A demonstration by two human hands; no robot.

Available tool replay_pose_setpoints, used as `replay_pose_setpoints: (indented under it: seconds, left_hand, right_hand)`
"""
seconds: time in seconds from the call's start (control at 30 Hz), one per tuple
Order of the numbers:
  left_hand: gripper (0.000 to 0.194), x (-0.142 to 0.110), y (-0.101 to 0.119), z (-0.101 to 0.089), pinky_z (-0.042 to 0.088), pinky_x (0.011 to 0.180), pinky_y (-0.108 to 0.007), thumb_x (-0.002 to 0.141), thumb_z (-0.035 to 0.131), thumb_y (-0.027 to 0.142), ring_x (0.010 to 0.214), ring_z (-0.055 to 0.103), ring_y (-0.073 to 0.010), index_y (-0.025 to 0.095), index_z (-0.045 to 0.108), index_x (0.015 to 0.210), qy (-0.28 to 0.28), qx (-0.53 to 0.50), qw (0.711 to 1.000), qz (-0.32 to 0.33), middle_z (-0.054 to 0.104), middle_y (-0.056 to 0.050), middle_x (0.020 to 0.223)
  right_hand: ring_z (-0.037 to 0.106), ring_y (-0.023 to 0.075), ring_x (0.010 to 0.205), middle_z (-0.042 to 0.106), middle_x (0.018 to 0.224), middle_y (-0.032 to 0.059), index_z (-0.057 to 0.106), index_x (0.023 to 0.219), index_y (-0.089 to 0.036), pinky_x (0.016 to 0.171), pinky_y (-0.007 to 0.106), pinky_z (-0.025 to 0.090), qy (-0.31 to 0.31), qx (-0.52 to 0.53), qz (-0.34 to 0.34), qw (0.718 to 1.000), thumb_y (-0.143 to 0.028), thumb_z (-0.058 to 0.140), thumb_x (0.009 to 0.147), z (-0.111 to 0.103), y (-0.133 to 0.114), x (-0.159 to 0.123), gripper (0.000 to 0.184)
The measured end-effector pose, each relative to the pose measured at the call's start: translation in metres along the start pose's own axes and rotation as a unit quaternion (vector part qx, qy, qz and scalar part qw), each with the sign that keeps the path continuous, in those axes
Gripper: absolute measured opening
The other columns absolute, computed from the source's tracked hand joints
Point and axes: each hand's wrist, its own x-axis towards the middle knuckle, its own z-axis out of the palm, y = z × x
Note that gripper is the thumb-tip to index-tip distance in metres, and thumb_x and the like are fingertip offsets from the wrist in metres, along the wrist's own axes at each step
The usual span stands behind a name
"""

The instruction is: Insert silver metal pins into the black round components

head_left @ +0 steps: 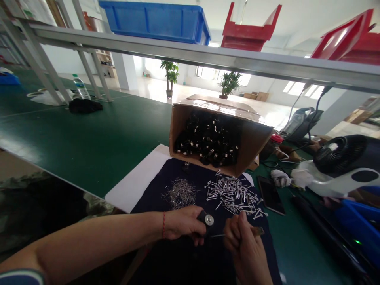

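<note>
My left hand (185, 223) is closed around a small black part with a round metal disc (209, 219) facing up. In my right hand (245, 245) is a screwdriver (259, 230); its yellowish handle end sticks out past the thumb, and its thin shaft points left toward the black part. Whether the tip touches the part I cannot tell. Both hands are over a dark cloth (154, 186). Just beyond them lie a heap of thin metal pins (181, 194) and a heap of long, headed metal screws (233, 194).
A cardboard box (252, 148) on its side holds many black parts (208, 138). To the right are a phone (270, 194), a fan (341, 166) and a blue bin (359, 221). Overhead, a shelf (190, 51) carries a blue crate (154, 21) and red bins (246, 35).
</note>
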Motion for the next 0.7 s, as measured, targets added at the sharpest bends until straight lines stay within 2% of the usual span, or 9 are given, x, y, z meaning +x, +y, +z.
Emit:
replay_pose_setpoints:
  seconds: [0.17, 0.57, 0.7]
  left_hand:
    - [0.014, 0.001, 0.005, 0.002, 0.041, 0.043, -0.018, 0.050, 0.061, 0.019, 0.048, 0.054, -0.0096, 0.017, 0.057, 0.063, -0.014, 0.024, 1.000, 0.005, 0.056, 0.004, 0.052]
    - [0.016, -0.003, 0.009, 0.005, 0.038, 0.044, -0.018, 0.052, 0.061, 0.022, 0.047, 0.051, -0.0083, 0.018, 0.059, 0.067, -0.015, 0.045, 0.999, 0.001, 0.056, 0.005, 0.052]
    - [0.011, 0.001, 0.007, 0.006, 0.036, 0.044, -0.018, 0.051, 0.058, 0.020, 0.046, 0.050, -0.0085, 0.018, 0.057, 0.062, -0.012, 0.057, 0.998, -0.008, 0.055, 0.004, 0.049]
  right_hand:
    - [0.015, 0.0034, 0.046, 0.026, 0.053, -0.0093, 0.035, 0.059, -0.019, 0.040, 0.017, 0.010, -0.005, -0.001, 0.026, 1.000, -0.072, 0.078, 0.072, 0.019, -0.003, 0.009, 0.069]
    - [0.016, 0.0028, 0.044, 0.024, 0.054, -0.0110, 0.035, 0.061, -0.021, 0.038, 0.016, 0.010, 0.016, -0.013, 0.062, 0.998, -0.073, 0.081, 0.064, 0.015, 0.001, 0.013, 0.070]
    - [0.016, 0.0029, 0.044, 0.024, 0.052, -0.0110, 0.035, 0.060, -0.021, 0.038, 0.017, 0.010, 0.028, -0.021, 0.070, 0.997, -0.076, 0.081, 0.061, 0.015, 0.009, 0.014, 0.072]
